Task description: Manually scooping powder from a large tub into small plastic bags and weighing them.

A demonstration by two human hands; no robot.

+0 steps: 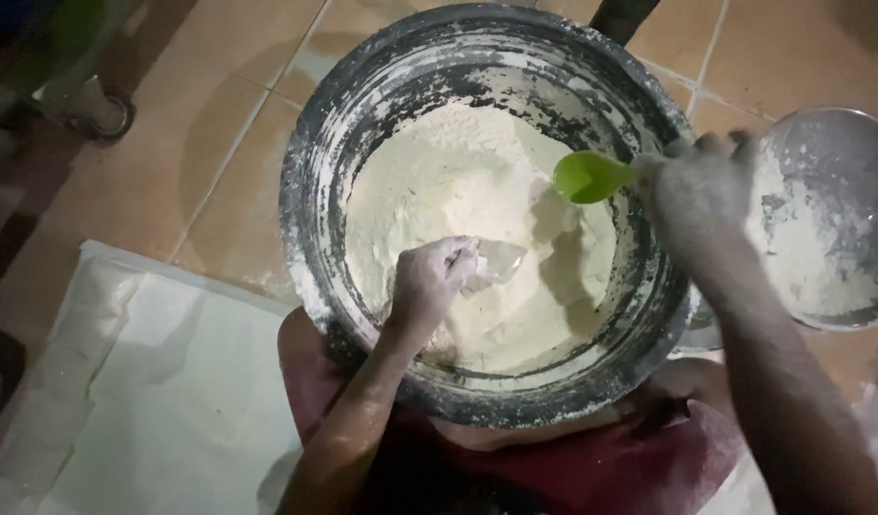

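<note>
Floured hands at the big basin of flour

Left hand point(429, 281) pinches a clear plastic bag point(496, 262) over the flour point(458, 181) inside the basin point(310, 191); right hand point(701, 195), at the basin's right rim, grips a green spoon point(590, 176) pointing inward.

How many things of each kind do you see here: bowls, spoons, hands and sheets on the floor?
Bowls: 2, the large bowl with flour and the smaller bowl beside it
Spoons: 1, the green spoon
Hands: 2, the left hand and the right hand
Sheets: 1, the white sheet
Total: 6
</note>
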